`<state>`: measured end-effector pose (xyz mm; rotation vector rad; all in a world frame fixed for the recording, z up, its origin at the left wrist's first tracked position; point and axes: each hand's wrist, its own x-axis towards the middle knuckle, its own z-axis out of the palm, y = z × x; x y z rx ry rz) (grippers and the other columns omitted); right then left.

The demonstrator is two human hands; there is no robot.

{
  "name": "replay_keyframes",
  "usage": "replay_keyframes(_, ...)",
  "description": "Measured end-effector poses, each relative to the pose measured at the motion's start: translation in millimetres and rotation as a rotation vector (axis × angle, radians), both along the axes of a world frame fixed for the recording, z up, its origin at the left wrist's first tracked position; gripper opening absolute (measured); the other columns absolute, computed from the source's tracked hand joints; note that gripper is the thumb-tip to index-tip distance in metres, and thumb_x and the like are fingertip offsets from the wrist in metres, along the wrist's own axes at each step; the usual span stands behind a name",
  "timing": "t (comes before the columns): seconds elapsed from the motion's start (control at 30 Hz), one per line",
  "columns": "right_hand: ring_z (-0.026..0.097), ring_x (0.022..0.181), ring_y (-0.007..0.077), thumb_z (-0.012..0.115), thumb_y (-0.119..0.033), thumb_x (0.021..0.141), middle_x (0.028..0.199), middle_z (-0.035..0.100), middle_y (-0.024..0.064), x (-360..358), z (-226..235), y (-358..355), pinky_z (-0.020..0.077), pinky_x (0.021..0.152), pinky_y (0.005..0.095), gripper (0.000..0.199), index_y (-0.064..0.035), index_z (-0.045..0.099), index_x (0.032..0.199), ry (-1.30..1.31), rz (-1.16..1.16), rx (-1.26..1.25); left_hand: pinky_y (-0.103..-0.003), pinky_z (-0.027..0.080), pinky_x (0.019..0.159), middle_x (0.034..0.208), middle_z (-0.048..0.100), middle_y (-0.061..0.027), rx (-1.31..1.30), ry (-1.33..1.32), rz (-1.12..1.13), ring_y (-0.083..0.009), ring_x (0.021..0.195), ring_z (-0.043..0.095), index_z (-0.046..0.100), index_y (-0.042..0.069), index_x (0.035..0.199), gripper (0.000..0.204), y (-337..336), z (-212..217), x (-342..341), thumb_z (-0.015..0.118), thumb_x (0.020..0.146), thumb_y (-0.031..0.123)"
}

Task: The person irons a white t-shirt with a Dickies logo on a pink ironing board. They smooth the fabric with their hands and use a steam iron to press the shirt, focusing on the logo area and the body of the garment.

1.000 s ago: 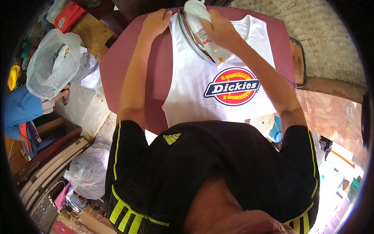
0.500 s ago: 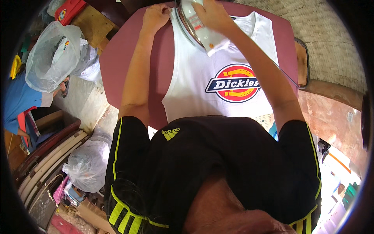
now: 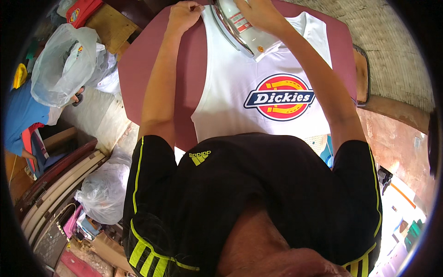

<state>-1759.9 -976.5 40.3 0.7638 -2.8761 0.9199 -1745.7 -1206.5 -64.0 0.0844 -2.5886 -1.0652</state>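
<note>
A white sleeveless shirt (image 3: pixel 221 87) with a red, blue and yellow printed emblem (image 3: pixel 280 98) lies spread on a maroon padded board (image 3: pixel 143 60). At the far edge my left hand (image 3: pixel 185 16) pinches the shirt at its left shoulder strap, fingertips together. My right hand (image 3: pixel 259 16) grips a clothes iron (image 3: pixel 249 38), white with a shiny metal base, which rests on the upper part of the shirt. The iron's far end is cut off by the top edge of the picture.
On the left, clear plastic bags (image 3: pixel 57 69) hang open near another person in a blue shirt (image 3: pixel 23 115). Below stand stacked boards (image 3: pixel 69 180) and a filled plastic bag (image 3: pixel 105 189). A metal bar (image 3: pixel 367 78) curves along the board's right side.
My right hand has moved the iron slightly right and nearer to me. My left hand stays at the strap, almost unmoved.
</note>
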Motion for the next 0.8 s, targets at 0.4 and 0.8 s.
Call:
replay_keyframes(0.4, 0.063, 0.087, 0.0501, 0.054, -0.029, 0.095, 0.088, 0.061, 0.0365, 7, 23, 1, 0.0501, 0.075, 0.0532, 0.037, 0.007, 0.048, 0.104, -0.23, 0.024, -0.094, -0.041, 0.054, 0.08, 0.091, 0.07, -0.0216, 0.011, -0.009, 0.059, -0.0338, 0.088, 0.069, 0.075, 0.003, 0.088, 0.018, -2, -4, -1, 0.067, 0.084, 0.019)
replay_keyframes(0.8, 0.069, 0.079, 0.0373, 0.052, -0.026, 0.096, 0.079, 0.064, 0.0268, 15, 30, 1, 0.053, 0.068, 0.046, 0.032, 0.0059, 0.052, 0.095, 0.036, 0.539, 0.068, -0.035, 0.052, 0.059, 0.075, 0.071, -0.0099, 1.207, -0.127, -0.368, -0.0223, 0.066, 0.068, 0.071, -0.002, 0.087, 0.018, -123, -54, 26, 0.063, 0.087, 0.014)
